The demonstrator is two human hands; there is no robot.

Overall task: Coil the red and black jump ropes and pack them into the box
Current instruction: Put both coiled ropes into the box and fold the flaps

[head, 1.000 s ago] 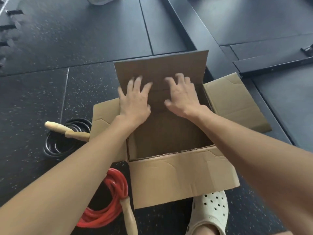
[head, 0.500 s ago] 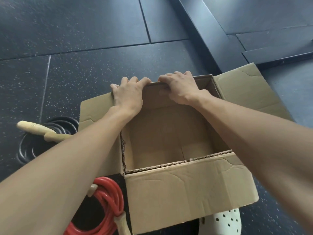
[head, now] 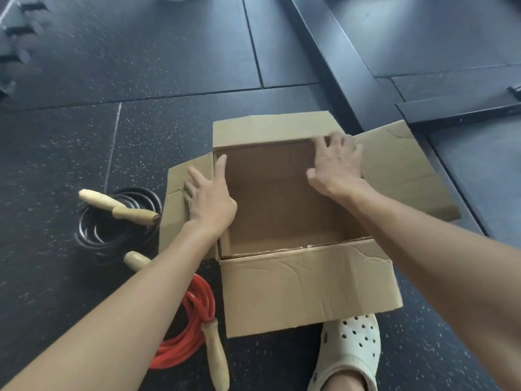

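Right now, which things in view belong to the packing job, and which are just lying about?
Job:
- box, open and with nothing in it, both hands on its flaps: left hand, right hand
- black rope, coiled on the floor left of the box
- red rope, coiled, nearer the person

Lying about:
- white clog, worn on a foot
- dark beam across the floor

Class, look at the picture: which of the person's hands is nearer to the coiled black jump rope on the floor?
Left. The left hand rests on the box's left flap, just beside the black jump rope; the right hand is across the box, at its far right corner.
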